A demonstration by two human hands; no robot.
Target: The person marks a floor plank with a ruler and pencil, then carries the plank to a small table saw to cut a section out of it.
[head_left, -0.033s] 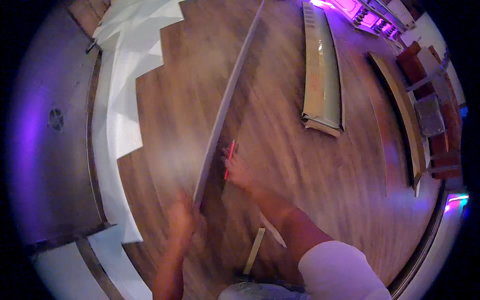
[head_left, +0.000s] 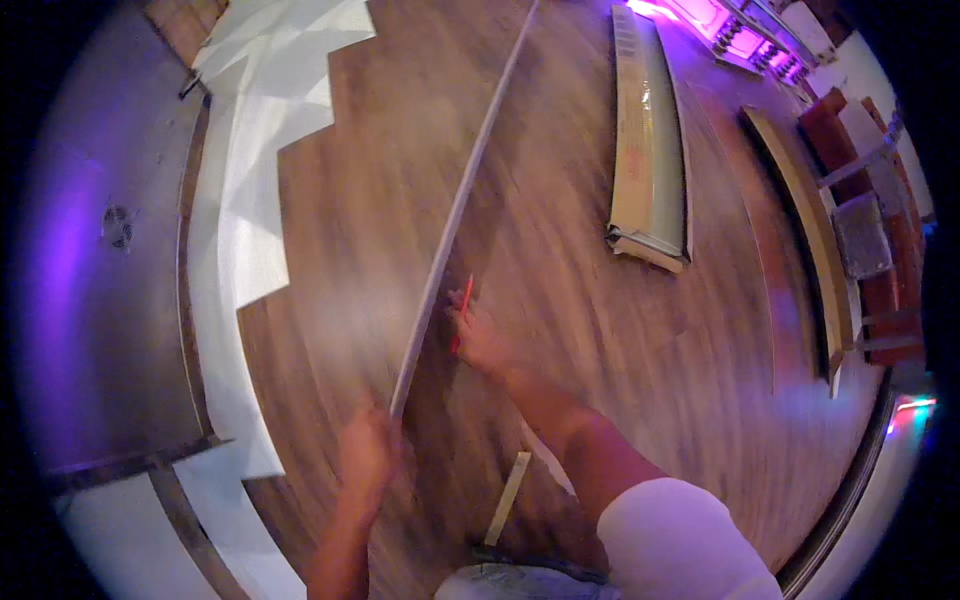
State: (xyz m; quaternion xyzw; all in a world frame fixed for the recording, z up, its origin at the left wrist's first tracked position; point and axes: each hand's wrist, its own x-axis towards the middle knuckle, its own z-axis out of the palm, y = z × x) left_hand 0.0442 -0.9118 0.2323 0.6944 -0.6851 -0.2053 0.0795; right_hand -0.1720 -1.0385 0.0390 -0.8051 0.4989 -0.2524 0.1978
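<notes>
My left hand (head_left: 368, 445) is closed around the near end of a long, thin plank (head_left: 455, 215). I see the plank almost edge-on, as a pale narrow strip running up and away to the top of the view. In my right hand (head_left: 484, 345) is a slim red pencil (head_left: 468, 293), pinched in the fingers with its upper end pointing away from me. That hand is just right of the plank, over the brown wood-look floor (head_left: 560, 330). Part of its fingers is blurred.
White underlayment (head_left: 245, 240) shows left of the stepped floor edge, beside a grey door-like panel (head_left: 120, 300). An open cardboard box (head_left: 630, 150) lies ahead right. Farther right are another long carton (head_left: 800, 220) and a chair (head_left: 862, 235). A short strip (head_left: 508, 498) lies near my knees.
The plank looks slightly narrower, turned a little more edge-on. Both hands keep their hold, and the whole view has shifted slightly.
</notes>
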